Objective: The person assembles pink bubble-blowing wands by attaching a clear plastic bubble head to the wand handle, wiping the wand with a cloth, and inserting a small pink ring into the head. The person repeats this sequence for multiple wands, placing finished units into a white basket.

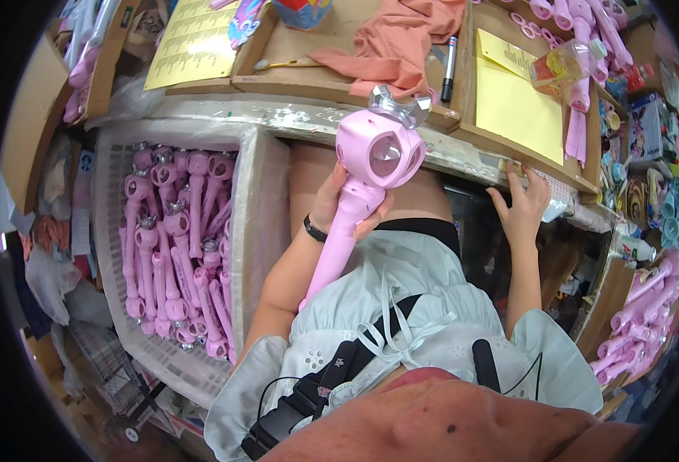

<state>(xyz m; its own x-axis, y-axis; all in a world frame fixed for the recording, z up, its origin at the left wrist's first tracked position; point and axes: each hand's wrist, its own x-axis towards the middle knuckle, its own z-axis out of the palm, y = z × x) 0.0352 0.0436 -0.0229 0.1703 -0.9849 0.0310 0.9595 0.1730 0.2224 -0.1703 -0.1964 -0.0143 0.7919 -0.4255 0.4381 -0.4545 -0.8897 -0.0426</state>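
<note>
My left hand point(327, 202), with a dark band at its wrist, is wrapped round the handle of a pink toy wand point(338, 245). The wand tilts up and to the right over my lap. Its round head has a clear window, and a silver crown tops it. My right hand point(526, 202) rests at the worktable's front edge point(470, 160), its fingers spread and nothing visible in them.
To my left stands a white plastic basket point(256, 254) full of similar pink wands point(176, 223). On the table lie an orange cloth point(409, 42), a black marker point(449, 69), a toothbrush point(287, 64), yellow paper point(516, 115) and a clear bottle point(559, 69). Pink parts point(640, 316) are heaped at right.
</note>
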